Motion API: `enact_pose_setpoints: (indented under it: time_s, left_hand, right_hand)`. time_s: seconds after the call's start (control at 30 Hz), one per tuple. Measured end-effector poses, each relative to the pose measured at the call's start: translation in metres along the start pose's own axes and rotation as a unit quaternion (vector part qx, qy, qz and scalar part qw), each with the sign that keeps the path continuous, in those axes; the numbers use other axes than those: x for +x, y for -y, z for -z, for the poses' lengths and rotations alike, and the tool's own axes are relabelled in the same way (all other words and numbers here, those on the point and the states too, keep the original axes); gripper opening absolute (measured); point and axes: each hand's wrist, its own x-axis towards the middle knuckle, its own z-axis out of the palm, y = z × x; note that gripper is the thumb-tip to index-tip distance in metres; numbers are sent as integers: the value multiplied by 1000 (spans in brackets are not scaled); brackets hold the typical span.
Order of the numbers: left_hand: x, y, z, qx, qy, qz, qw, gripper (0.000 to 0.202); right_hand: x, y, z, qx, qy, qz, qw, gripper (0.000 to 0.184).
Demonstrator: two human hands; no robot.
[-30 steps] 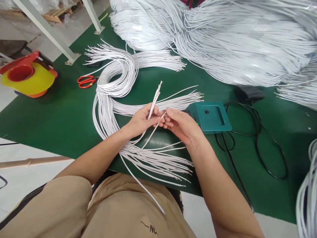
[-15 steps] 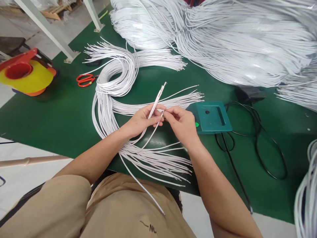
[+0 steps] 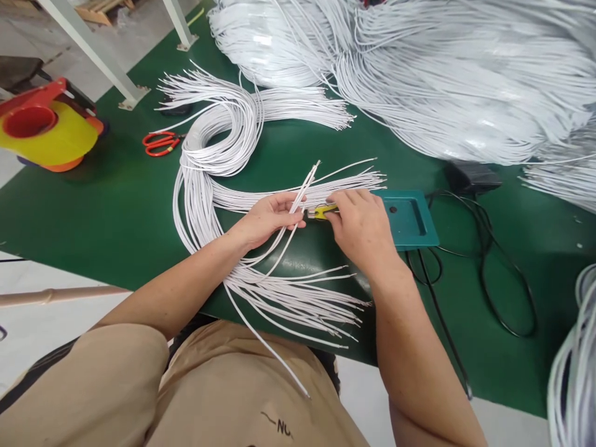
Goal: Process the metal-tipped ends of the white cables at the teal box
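Note:
My left hand (image 3: 274, 218) is closed around a few white wires (image 3: 305, 186), whose stripped-looking ends point up and to the right. One of them stands a little apart, its tip by my thumb. In my right hand (image 3: 361, 220) is a small yellow tool (image 3: 321, 212) with a pale metal tip; its exact kind is unclear, and my fingers cover its rear part. That tip is close to the separate wire's end; I cannot tell whether they touch. A bundle of white wires (image 3: 198, 198) runs beneath my left forearm, with loose ends fanned out below my hands.
On the green table (image 3: 116, 211) lie orange-handled scissors (image 3: 161, 144). A teal device with a tray (image 3: 410, 217) stands behind my right hand, near black cables (image 3: 484, 267) and a black box (image 3: 471, 178). Large wire heaps (image 3: 447, 81) fill the back right. A yellow-red container (image 3: 51, 130) is at left.
My right hand has let go of the wire tip it was pinching and moved slightly right. It now holds the yellow tool. My left hand still holds the wires in nearly the same place.

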Motion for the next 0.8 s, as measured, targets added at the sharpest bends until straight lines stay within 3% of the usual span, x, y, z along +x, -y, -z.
enact_pose_setpoints:
  time_s: [0.13,0.5,0.8]
  left_hand:
    - [1,3,-3,49,-11,-21,999,40]
    - [5,10,-6,166,-63,-56,983,37]
    - [5,13,-4,249,-48,-76,964,32]
  right_hand:
    - [-1,-7,1,-19,50,2,999,17]
    - [1,-10,-7,-23,36,3,999,27]
    - [-2,-13,-3,-14,18,-10,1000,24]
